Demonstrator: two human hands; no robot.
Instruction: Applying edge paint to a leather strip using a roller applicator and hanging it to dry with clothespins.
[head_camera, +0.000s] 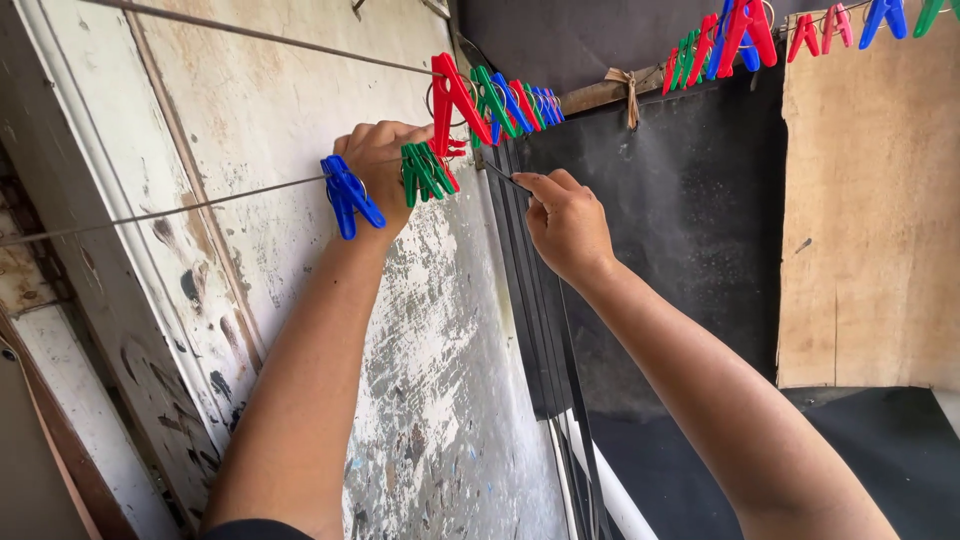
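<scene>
Peeling white wall behind. Left hand fisted around wire line, beside green pegs and 1 blue peg. Right hand, fingers pinched narrow on wire's end.

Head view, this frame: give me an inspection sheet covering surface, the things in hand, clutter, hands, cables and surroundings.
Surface: no table; a peeling white wall stands behind the hands.
Things in hand: lower wire line carries a blue clothes peg and green pegs; more red, green and blue pegs crowd the upper line.
Clutter: another row of pegs hangs top right.
Hands: left hand is closed around the lower line at the green pegs; right hand pinches a thin dark line end.
Cables: nothing seen besides the lines; a knotted tie wraps a wooden strip.
Surroundings: black sheet, bare board, white pipe below.
</scene>
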